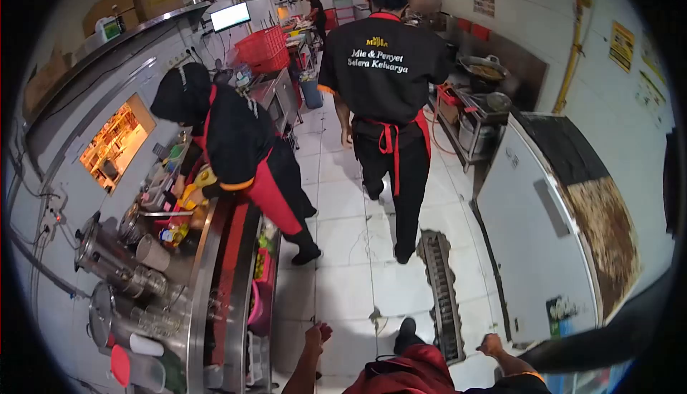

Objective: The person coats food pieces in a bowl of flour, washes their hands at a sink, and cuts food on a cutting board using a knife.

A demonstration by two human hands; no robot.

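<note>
My left hand [316, 336] hangs low in front of me, its fingers curled in, beside the steel counter [202, 279]. Nothing shows in its grasp. My right hand [491, 345] is on the other side of my body, closed loosely, with no object visible in it. It is nearest to the white chest freezer [533, 229] and the floor drain grate [445, 301]. Between my hands is my red apron [411, 372]. Both hands are apart from the furniture.
A co-worker in black [386, 72] is ahead in the aisle, back to me. Another co-worker [240, 143] bends over the left counter, among jugs and a steel dispenser [107, 254]. Red crates [263, 49] are stacked farther back. A wok [485, 70] stands at the right. White tiles [343, 240] cover the floor.
</note>
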